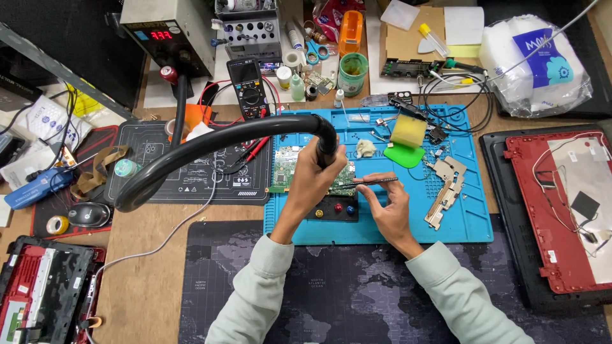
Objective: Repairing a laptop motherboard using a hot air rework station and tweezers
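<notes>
Green printed circuit board, rectangular and crowded with small components, lies flat on the blue silicone work mat, mid-desk, partly hidden behind the left hand. Left forearm, in a pale grey-green sleeve, rises from the lower edge; fist curled tight around the black handle of a hot-air tool, nozzle end down over the board, and the thick black corrugated hose arcs away left toward the grey rework station with a red digit display. Right hand comes in from lower right, wrist bent, thumb and forefinger pinching slim black tweezers held nearly level, tips pointing left to the board's right edge; other fingers loosely folded. Whether the tips touch the board cannot be told. Board sits between the two hands, under the left fist, just left of the right fingers. Near it: yellow sponge block on a green pad, metal bracket, black multimeter, red laptop shell at far right.
</notes>
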